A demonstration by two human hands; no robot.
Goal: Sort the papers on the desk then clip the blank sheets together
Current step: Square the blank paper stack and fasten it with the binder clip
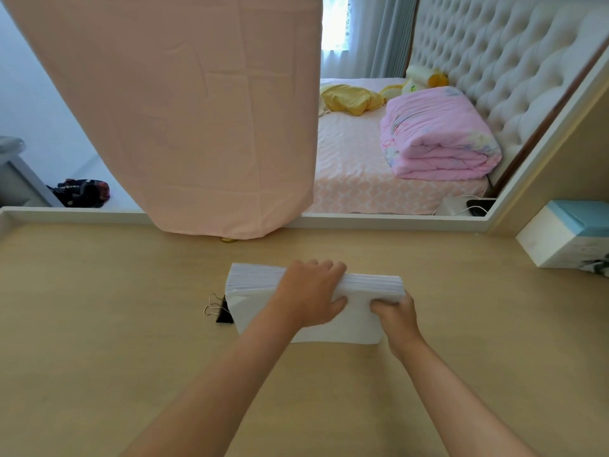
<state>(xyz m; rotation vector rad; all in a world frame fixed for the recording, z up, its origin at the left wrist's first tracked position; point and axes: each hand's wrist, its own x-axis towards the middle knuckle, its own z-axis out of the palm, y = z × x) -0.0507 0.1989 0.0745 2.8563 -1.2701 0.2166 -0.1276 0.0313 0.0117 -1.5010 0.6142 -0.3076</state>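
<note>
A thick stack of white paper (253, 291) stands on its long edge in the middle of the wooden desk (99, 324), its blank face tilted toward me. My left hand (309, 291) grips it over the top edge, fingers behind and thumb in front. My right hand (395, 313) holds its right end near the upper corner. A black binder clip (220, 310) with wire handles lies on the desk, touching the stack's lower left corner and partly hidden behind it.
A pink cloth (197, 110) hangs down to the desk's back edge, with a small gold object (226, 239) under its hem. A white and teal box (566, 239) sits at the far right. A raised white rim (66, 214) borders the back.
</note>
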